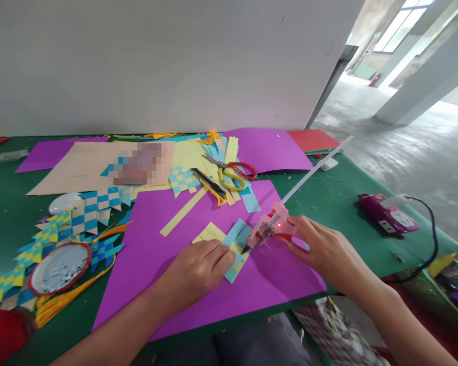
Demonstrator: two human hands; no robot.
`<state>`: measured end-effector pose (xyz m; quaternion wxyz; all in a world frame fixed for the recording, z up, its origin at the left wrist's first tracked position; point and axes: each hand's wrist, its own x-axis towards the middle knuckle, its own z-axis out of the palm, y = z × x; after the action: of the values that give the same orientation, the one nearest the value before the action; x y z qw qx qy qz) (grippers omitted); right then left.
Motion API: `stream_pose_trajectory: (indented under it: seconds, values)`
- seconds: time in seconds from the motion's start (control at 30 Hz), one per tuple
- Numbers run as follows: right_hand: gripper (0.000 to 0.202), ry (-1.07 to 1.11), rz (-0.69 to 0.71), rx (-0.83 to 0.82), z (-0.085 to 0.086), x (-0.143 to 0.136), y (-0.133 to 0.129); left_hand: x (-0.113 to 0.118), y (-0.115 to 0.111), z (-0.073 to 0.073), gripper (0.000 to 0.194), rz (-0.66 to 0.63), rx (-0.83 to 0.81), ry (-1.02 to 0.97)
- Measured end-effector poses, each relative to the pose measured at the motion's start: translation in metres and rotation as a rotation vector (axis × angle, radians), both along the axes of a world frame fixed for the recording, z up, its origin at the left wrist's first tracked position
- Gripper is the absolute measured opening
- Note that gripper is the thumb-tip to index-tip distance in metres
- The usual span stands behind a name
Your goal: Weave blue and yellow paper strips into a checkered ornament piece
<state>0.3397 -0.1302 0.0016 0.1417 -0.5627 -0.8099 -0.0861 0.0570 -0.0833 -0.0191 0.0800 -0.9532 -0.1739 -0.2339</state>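
Note:
My right hand (316, 241) is closed around the handle of a pink hot glue gun (269, 223). A red light glows on its side, and a long white glue stick (316, 170) sticks out of its back. The dark nozzle points down at a small woven piece of blue and yellow paper strips (236, 239). Fingers curled, my left hand (202, 269) presses on the left side of this woven paper. Its fingertips hide part of the piece. Beneath both lies a large purple sheet (168, 305).
Beyond my hands lie a yellow-black utility knife (211, 187), red- and yellow-handled scissors (236, 169) and a loose yellow strip (183, 212). At left are several woven paper fish (91, 211) and a round dish of small pieces (61, 267). A purple box (389, 214) with a cable sits right.

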Motion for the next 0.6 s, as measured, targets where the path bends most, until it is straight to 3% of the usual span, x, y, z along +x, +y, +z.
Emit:
stream_pose_trajectory:
  seconds: [0.6]
  values:
    - [0.027, 0.003, 0.032, 0.003, 0.0010, -0.0017, -0.0002, -0.0007, 0.0008, 0.0007, 0.016, -0.011, -0.005, -0.013]
